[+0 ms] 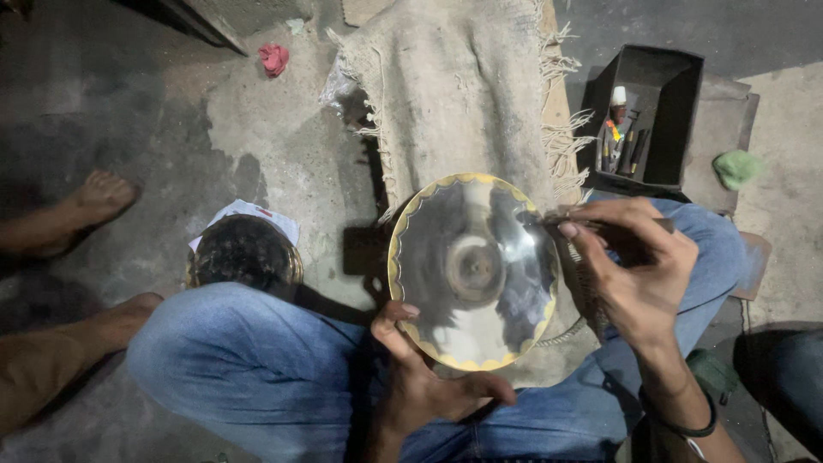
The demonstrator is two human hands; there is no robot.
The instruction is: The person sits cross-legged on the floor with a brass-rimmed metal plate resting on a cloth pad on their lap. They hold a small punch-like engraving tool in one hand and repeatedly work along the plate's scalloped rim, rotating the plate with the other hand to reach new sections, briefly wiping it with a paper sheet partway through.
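Down at floor level, cross-legged in blue jeans (249, 360), with a round shiny metal plate (473, 270) tipped up between the knees. Left hand (420, 381) cupped under the plate's lower rim, thumb hooked over the scalloped gold-coloured edge, grip closed on it — likely bracing the disc at a slant so the face catches the light and stays steady. Right hand (630, 270) pinched tight on a thin dark tool (591, 225), fingers together as on a pen, tip meeting the plate's upper right rim just where the gold scallops run; looks like a hold chosen for fine control at the border. Blurred mirror finish on the plate's face, with a darker round hub showing at the centre. Beneath and behind it, a burlap cloth (463, 94) with frayed fringe spread over the concrete floor (274, 146), probably as padding for the work. Up to the right, within easy reach of the tool hand, an open dark metal box (660, 111) with several slim tools stood inside. Left of the knee, a second round dark dish (244, 249) resting on a scrap of white paper. A red rag (274, 58) lying well apart at the top, a green rag (737, 167) beside the box. Someone else's bare feet (99, 197) at the left edge, clear of the work.
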